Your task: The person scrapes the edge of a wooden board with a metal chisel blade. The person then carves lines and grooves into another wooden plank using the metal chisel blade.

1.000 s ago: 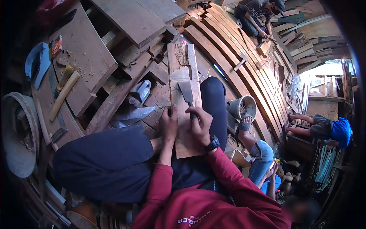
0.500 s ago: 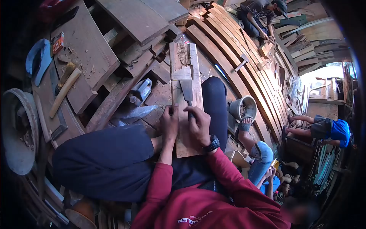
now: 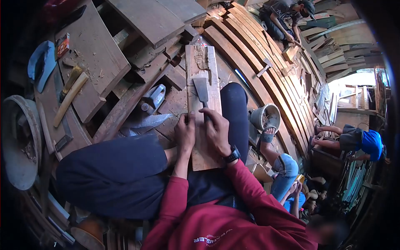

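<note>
Gripping the handle of a broad, flat steel chisel (image 3: 201, 89), the right hand (image 3: 217, 132) is closing its fingers around the tool above a long, reddish-brown wooden board (image 3: 206, 160). The blade is pointing away from the person and lying over the board's face, its wide tip sitting near a rough, rectangular recess (image 3: 201, 58) at the far end. The left hand (image 3: 184, 132) is clamping the board's left edge, its thumb pointing up and away from the person. The two hands are working side by side, the right over the board's face and the left at its edge.

The board is extending lengthwise away from the lap, its right edge running beside the dark-trousered right leg (image 3: 234, 112). A black wristwatch (image 3: 233, 154) is encircling the right wrist.

Left of the board, a silver-grey metal object (image 3: 156, 98) is lying near a crumpled, translucent plastic sheet (image 3: 152, 121). Farther left, a pale, slightly curved wooden handle (image 3: 71, 100) is lying beside an amber-coloured tool handle (image 3: 73, 81). To the right, a round grey bucket (image 3: 256, 118) is holding shavings, and a small hammer (image 3: 263, 68) is lying on long, curved planks (image 3: 233, 54). At the upper right, a dark-capped co-worker (image 3: 280, 18) is bending over a wooden block (image 3: 290, 53).
</note>
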Motion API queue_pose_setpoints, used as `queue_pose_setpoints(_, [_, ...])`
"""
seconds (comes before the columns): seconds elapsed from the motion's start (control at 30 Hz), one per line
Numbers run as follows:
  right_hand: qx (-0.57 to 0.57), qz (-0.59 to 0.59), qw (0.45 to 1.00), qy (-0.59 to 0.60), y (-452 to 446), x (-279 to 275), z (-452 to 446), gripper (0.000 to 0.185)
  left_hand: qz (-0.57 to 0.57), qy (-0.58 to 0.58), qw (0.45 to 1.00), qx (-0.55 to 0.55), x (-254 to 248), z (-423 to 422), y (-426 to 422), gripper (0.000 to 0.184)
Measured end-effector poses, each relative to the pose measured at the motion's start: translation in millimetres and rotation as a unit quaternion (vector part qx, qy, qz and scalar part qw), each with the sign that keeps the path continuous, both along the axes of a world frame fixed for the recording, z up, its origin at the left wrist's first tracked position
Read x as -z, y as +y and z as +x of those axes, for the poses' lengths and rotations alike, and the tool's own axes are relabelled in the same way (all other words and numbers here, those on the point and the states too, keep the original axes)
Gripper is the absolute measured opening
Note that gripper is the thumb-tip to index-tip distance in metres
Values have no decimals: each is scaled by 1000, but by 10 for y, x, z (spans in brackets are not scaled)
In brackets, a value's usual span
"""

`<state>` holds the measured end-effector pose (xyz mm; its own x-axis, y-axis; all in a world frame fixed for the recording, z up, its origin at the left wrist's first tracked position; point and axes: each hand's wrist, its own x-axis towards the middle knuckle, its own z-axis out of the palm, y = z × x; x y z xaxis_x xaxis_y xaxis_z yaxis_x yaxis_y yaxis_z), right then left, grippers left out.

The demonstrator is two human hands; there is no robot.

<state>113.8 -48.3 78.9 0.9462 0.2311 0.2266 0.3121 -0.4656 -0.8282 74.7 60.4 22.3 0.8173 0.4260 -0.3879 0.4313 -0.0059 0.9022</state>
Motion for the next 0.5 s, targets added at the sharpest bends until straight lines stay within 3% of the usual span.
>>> queue_pose_setpoints(0.13, [-31,9,999,-11,-96,-49,-110,31,27,27,999,-1,-42,41,25,53])
queue_pose_setpoints(0.27, [14,18,1000,13,-53,-50,-10,29,7,0,1000,6,-26,11,-6,54])
queue_pose_setpoints(0.5, [-8,-10,1000,-13,-106,-33,-75,28,-2,6,1000,-9,-8,20,-15,47])
